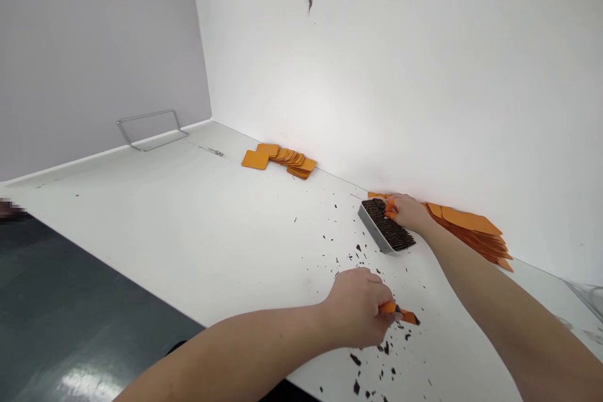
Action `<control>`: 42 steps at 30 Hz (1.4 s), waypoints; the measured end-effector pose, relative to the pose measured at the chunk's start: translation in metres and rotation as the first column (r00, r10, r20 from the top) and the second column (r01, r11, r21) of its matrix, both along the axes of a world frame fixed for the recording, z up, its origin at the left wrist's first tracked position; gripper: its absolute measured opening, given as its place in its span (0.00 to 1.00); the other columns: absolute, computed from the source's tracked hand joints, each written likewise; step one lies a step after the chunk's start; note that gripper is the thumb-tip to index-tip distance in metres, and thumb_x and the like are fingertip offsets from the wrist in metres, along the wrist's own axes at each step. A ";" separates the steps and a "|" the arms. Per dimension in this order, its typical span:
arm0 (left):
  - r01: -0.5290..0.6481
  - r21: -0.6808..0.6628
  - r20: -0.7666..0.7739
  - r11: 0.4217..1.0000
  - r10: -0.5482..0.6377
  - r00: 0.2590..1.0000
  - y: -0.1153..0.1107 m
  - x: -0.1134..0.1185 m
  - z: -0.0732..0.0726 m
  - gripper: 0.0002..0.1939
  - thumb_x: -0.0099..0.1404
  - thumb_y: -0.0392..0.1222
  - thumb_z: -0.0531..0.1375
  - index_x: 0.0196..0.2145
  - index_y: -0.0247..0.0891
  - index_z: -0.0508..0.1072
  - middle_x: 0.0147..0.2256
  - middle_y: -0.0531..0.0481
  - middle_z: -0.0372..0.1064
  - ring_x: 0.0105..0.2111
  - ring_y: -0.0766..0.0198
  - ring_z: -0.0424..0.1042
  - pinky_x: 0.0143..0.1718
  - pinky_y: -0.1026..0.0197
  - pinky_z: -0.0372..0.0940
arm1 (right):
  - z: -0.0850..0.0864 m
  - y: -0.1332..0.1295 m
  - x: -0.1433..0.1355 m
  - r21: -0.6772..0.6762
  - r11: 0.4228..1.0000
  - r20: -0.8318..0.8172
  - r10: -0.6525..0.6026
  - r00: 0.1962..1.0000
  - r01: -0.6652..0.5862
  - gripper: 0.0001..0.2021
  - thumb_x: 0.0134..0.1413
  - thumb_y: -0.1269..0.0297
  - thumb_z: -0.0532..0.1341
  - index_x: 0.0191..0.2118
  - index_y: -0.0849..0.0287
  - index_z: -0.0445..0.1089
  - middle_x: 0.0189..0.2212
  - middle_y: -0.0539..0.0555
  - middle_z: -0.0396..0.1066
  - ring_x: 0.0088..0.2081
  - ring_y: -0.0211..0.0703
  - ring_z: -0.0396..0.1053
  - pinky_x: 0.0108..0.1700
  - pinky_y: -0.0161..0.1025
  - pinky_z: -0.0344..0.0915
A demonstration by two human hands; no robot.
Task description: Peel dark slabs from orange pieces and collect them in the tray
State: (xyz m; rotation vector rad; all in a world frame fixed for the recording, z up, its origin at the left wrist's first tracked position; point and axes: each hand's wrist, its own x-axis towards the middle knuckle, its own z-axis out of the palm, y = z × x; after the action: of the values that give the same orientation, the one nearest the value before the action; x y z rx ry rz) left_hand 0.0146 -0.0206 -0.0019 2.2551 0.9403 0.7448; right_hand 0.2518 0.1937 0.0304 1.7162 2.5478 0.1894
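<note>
My left hand (355, 308) is closed in a fist above the white table, with a small orange piece (409, 316) sticking out of it; the piece's far end is dark. My right hand (409, 211) reaches over a grey-sided block (384, 226) topped with dark bristle-like rows. Its fingers pinch a curled orange piece (390, 206) at the block's back edge. Behind and right of that hand, long orange flat pieces (466, 229) lie in an overlapping pile along the wall. The hand partly covers the pile's left end.
Dark flakes (355, 359) are scattered over the white table (211, 245), mostly near my left hand. Rounded orange cards (282, 156) overlap against the wall farther left. A bent wire frame (153, 132) leans on the grey panel. Clear plastic (586, 295) lies at the right edge.
</note>
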 end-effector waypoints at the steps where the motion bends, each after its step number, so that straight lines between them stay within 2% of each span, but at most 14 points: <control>1: 0.002 -0.001 -0.002 1.000 -0.002 1.000 0.000 0.000 0.000 0.09 0.58 0.39 0.61 0.23 0.37 0.65 0.25 0.52 0.67 0.29 0.63 0.64 0.31 0.62 0.62 | 0.001 0.000 -0.001 -0.019 1.000 0.010 0.002 1.000 -0.002 0.04 0.54 0.67 0.62 0.29 0.59 0.70 0.39 0.52 0.71 0.42 0.44 0.68 0.41 0.38 0.63; 6: -0.001 -0.019 0.002 1.000 0.001 1.000 0.000 -0.001 0.002 0.10 0.58 0.38 0.62 0.22 0.37 0.64 0.24 0.51 0.66 0.28 0.63 0.63 0.31 0.61 0.62 | 0.007 0.005 -0.007 -0.095 0.995 0.057 -0.008 0.998 0.013 0.09 0.59 0.60 0.63 0.34 0.62 0.69 0.39 0.53 0.70 0.38 0.41 0.67 0.42 0.41 0.66; 13: -0.007 -0.029 0.010 1.000 0.007 1.000 0.000 -0.001 0.003 0.13 0.59 0.39 0.61 0.21 0.37 0.62 0.24 0.52 0.66 0.29 0.63 0.63 0.32 0.60 0.63 | 0.015 0.008 -0.011 -0.169 0.984 0.062 0.064 0.996 -0.053 0.07 0.57 0.64 0.65 0.34 0.63 0.70 0.49 0.56 0.68 0.46 0.44 0.68 0.48 0.44 0.67; 20: 0.006 0.012 0.011 1.000 -0.006 1.000 0.000 -0.001 0.000 0.10 0.59 0.38 0.61 0.23 0.37 0.65 0.24 0.51 0.66 0.29 0.62 0.64 0.31 0.60 0.62 | 0.014 0.009 -0.012 -0.205 0.978 0.066 0.065 0.996 -0.050 0.09 0.61 0.62 0.62 0.42 0.62 0.70 0.48 0.56 0.68 0.46 0.45 0.68 0.47 0.46 0.69; 28: 0.009 0.028 0.034 1.000 -0.010 0.999 0.000 -0.002 -0.001 0.07 0.57 0.36 0.61 0.23 0.37 0.68 0.25 0.50 0.69 0.30 0.62 0.66 0.31 0.60 0.63 | 0.017 0.011 -0.010 -0.174 0.985 0.084 -0.001 0.996 0.016 0.12 0.62 0.60 0.61 0.48 0.60 0.69 0.53 0.58 0.65 0.49 0.47 0.67 0.50 0.49 0.68; 34: -0.022 0.041 0.055 0.999 0.020 0.998 -0.001 -0.002 0.000 0.06 0.60 0.38 0.61 0.26 0.37 0.72 0.24 0.50 0.68 0.29 0.62 0.66 0.29 0.61 0.61 | 0.010 0.007 -0.011 -0.134 0.991 0.066 -0.016 0.998 0.025 0.13 0.63 0.59 0.60 0.49 0.61 0.69 0.50 0.57 0.67 0.47 0.46 0.68 0.49 0.49 0.69; 38: -0.017 0.027 0.049 1.000 0.016 0.999 -0.001 -0.002 0.001 0.06 0.59 0.37 0.61 0.25 0.37 0.71 0.25 0.49 0.69 0.29 0.62 0.67 0.29 0.61 0.61 | 0.009 0.004 -0.011 -0.111 0.994 0.056 -0.003 0.998 0.009 0.12 0.63 0.60 0.61 0.48 0.61 0.69 0.50 0.57 0.67 0.49 0.47 0.67 0.51 0.50 0.67; 42: 0.003 0.020 0.047 1.000 -0.004 0.999 -0.001 -0.002 0.000 0.07 0.58 0.35 0.61 0.23 0.36 0.68 0.25 0.50 0.70 0.30 0.62 0.67 0.31 0.61 0.62 | 0.016 0.001 -0.012 -0.110 0.994 0.047 -0.005 0.999 0.010 0.11 0.62 0.60 0.61 0.46 0.62 0.69 0.50 0.57 0.67 0.49 0.47 0.67 0.50 0.49 0.67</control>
State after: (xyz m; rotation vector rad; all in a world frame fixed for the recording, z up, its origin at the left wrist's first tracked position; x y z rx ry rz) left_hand 0.0127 -0.0216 -0.0015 2.2454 0.9105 0.8061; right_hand 0.2402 0.1944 0.0469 1.6617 2.4692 0.0858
